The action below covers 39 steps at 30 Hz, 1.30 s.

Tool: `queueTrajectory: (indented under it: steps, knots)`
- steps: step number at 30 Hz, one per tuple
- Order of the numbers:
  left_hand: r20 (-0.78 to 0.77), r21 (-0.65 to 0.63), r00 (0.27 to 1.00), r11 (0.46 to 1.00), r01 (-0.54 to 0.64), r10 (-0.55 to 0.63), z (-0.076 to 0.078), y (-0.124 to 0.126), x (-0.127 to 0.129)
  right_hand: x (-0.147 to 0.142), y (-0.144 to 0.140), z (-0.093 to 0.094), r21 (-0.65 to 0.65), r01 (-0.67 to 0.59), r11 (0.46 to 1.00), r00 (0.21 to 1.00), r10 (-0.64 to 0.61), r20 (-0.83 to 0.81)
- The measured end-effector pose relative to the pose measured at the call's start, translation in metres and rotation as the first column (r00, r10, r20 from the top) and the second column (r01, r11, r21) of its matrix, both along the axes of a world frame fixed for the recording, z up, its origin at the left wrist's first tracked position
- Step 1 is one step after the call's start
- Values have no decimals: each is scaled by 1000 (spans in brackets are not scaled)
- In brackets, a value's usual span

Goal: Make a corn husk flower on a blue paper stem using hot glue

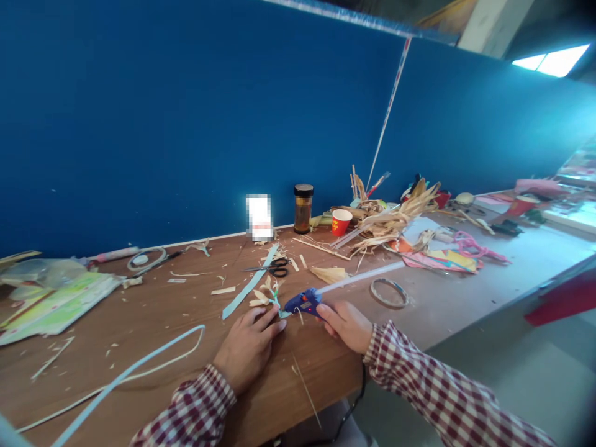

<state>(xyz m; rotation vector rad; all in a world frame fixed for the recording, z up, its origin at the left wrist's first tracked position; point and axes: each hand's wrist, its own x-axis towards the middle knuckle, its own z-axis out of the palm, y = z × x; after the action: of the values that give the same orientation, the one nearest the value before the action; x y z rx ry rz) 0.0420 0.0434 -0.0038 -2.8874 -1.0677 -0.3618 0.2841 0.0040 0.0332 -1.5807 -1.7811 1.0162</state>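
Here, a blue glue gun (303, 302) is gripped in the right hand (345, 325), the fingers closed around its handle and its nozzle pointed left toward a small husk flower (266, 293) lying on the brown table (153, 329). A clear glue stick (361, 275) is seen sticking out of the back of the gun, up and to the right. The left hand (249, 347) is laid palm down on the table, fingers stretched out and fairly flat, with the fingertips pressed on or just beside the pale blue base of the flower; whether anything is pinched beneath them cannot be told. Both sleeves are of red and white check. A light blue strip (250, 282) is laid at a slant just left of the flower, and black-handled scissors (275, 267) are found just behind it. A long pale blue loop (153, 355) is curved across the table well to the left. Further back, near the blue wall (186, 124), a dark jar (303, 208) and a red paper cup (341, 221) are stood side by side, with a heap of dried husks (395, 217) to their right. A ring (389, 292) is lying on the table to the right of the gun.
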Motion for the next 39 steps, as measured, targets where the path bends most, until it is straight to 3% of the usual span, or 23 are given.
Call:
queueTrajectory:
  steps: [11,25,29,32,36,39]
  knots:
    - [15,19,1000,1000,13,-13,1,0,0,1,0,0,28,-17,999,999,15,48]
    - [35,32,999,999,12,-13,0,1,0,2,-1,2,-31,-10,999,1000,11,23]
    - [13,14,1000,1000,14,-14,4,-1,0,10,-12,5,147,21,989,995,-35,94]
    - [15,13,1000,1000,9,-9,6,-2,1,24,-24,7,322,78,944,971,-144,189]
    - [8,8,1000,1000,11,-11,2,0,0,55,-37,2,532,89,842,850,-342,400]
    - [-1,17,1000,1000,11,-11,-4,3,-2,88,-42,-7,612,101,784,729,-477,491]
